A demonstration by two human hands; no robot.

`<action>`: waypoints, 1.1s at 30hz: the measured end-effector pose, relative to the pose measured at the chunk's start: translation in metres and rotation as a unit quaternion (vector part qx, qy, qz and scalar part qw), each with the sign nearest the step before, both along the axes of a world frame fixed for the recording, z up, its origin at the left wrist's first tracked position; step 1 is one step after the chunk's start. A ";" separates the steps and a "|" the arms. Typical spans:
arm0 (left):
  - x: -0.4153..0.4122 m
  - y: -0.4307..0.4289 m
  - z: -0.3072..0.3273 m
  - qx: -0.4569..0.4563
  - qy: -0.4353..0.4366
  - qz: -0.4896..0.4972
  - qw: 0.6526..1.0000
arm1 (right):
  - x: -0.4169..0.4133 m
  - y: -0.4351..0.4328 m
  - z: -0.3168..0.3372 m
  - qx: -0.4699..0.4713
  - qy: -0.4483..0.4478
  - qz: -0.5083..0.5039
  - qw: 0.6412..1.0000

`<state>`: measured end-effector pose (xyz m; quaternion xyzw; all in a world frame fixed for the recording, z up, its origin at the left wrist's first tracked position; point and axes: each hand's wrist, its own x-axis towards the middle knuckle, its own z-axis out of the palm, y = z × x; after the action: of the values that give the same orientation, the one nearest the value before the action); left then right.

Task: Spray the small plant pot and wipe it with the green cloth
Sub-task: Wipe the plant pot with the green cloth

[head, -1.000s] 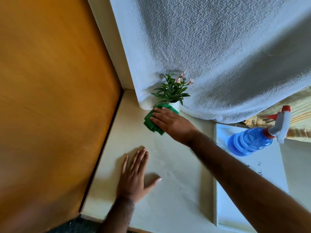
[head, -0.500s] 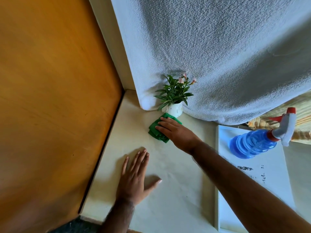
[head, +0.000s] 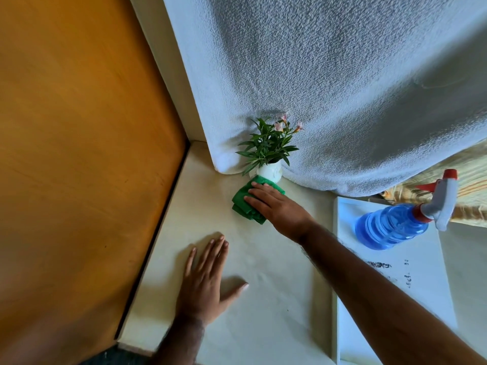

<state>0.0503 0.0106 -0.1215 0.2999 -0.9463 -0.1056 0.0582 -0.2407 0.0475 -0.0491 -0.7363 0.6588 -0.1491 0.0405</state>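
Note:
A small white plant pot [head: 271,171] with green leaves and pink flowers stands at the back of the cream counter, against a hanging white towel. My right hand [head: 279,208] presses the folded green cloth [head: 246,204] against the pot's near side and base, fingers flat on top of the cloth. My left hand [head: 204,281] lies flat on the counter in front, fingers spread, holding nothing. The blue spray bottle [head: 392,225] with its white and red trigger stands to the right on a white tray.
An orange-brown wooden panel [head: 79,154] closes off the left side. The white towel [head: 342,88] hangs over the back. The white tray [head: 411,280] bears dark print marks. The cream counter [head: 276,299] runs between my arms, its front edge at the bottom left.
My right hand slid the green cloth down from the pot's side toward its base, so more of the white pot shows. The left hand stayed flat in place.

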 end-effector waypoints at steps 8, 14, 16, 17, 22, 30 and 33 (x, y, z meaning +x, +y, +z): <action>0.001 0.000 -0.001 0.004 0.004 0.000 1.000 | 0.001 0.002 0.006 -0.064 0.020 -0.036 0.997; 0.000 -0.001 -0.002 0.001 0.003 -0.002 1.000 | -0.006 0.005 0.001 0.002 0.011 -0.027 1.000; -0.001 0.000 -0.002 0.002 0.001 -0.002 1.000 | -0.003 0.009 -0.005 0.041 -0.019 -0.027 0.999; -0.001 -0.001 -0.002 0.002 0.000 -0.002 1.000 | -0.002 0.011 -0.008 0.058 -0.039 -0.036 0.997; 0.000 -0.001 -0.002 0.001 0.001 -0.003 1.000 | 0.005 0.009 -0.010 0.075 -0.115 -0.101 0.985; 0.000 -0.001 -0.004 0.010 -0.002 -0.001 1.000 | 0.005 0.003 0.016 -0.033 -0.036 -0.073 0.996; 0.001 -0.001 -0.005 0.008 -0.004 -0.001 1.000 | 0.003 0.005 0.010 0.016 -0.039 -0.044 0.998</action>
<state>0.0509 0.0097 -0.1267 0.2998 -0.9459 -0.1124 0.0522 -0.2376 0.0526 -0.0396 -0.6991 0.6910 -0.1690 0.0715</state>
